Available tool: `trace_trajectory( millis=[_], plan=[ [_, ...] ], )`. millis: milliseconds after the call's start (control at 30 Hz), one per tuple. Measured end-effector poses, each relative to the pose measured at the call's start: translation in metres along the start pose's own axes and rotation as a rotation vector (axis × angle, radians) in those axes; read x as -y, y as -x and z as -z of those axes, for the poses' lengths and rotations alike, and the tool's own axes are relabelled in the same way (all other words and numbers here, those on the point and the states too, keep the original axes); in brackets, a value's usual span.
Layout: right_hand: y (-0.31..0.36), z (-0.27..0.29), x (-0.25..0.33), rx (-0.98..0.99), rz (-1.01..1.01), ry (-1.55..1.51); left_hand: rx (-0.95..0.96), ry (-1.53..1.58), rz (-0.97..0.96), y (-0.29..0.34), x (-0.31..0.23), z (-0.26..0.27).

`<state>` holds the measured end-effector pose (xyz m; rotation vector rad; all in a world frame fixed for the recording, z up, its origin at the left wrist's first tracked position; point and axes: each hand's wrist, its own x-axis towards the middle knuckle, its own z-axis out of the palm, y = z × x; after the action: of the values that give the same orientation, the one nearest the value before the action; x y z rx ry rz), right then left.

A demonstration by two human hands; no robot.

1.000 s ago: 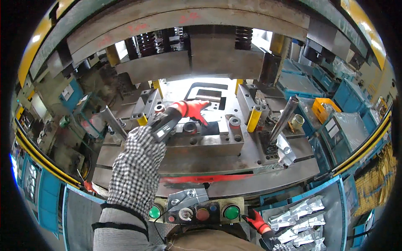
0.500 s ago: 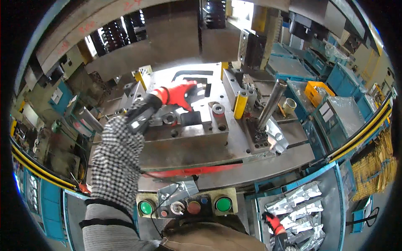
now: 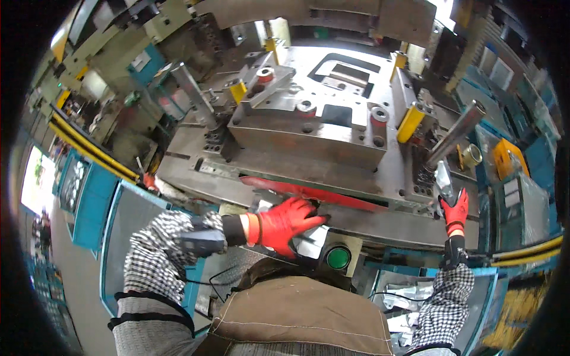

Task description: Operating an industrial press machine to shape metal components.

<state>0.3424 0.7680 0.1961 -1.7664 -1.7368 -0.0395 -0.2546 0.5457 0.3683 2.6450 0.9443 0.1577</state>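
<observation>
My left hand [image 3: 284, 225], in a red glove, is over the control panel at the press's front edge. Its fingers are spread above a bent silver sheet-metal bracket [image 3: 311, 242], which they partly hide; whether they touch it is unclear. At the right end of the press bed, my right hand [image 3: 455, 215], also red-gloved, has thumb and fingers apart. Just beyond its fingertips another silver metal part [image 3: 443, 178] leans by the guide post [image 3: 456, 135]. The lower die [image 3: 314, 142] stands between the posts, beyond my left hand.
A green push button [image 3: 338, 257] sits on the panel right of my left hand. Yellow blocks [image 3: 411, 122] flank the die. A red strip [image 3: 314, 193] runs along the bed's front. Shiny metal parts [image 3: 409, 293] lie in a blue-edged bin at lower right.
My left hand has drawn back from the die to the bracket on the panel. My right hand has moved from the bin up to the part by the right guide post. The view has shifted.
</observation>
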Motion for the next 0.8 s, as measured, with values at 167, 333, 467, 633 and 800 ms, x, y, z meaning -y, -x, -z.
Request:
trace_trajectory(
  millis=[167, 333, 467, 633, 800],
  plan=[
    [-0.039, -0.036, -0.007, 0.245, -0.181, 0.434, -0.189, -0.096, 0.173, 0.017, 0.028, -0.108],
    [-0.046, -0.052, -0.02, 0.38, -0.248, 0.443, -0.183, -0.275, 0.236, 0.006, 0.061, -0.158],
    [-0.043, -0.052, -0.018, 0.354, -0.207, 0.352, -0.096, -0.218, 0.373, 0.008, 0.079, -0.167],
    [-0.042, -0.053, -0.004, 0.402, -0.217, 0.38, -0.073, -0.207, 0.463, 0.028, 0.096, -0.173],
    [-0.038, -0.055, 0.009, 0.318, -0.164, 0.452, -0.088, -0.269, 0.416, 0.048, 0.106, -0.173]
  ],
)
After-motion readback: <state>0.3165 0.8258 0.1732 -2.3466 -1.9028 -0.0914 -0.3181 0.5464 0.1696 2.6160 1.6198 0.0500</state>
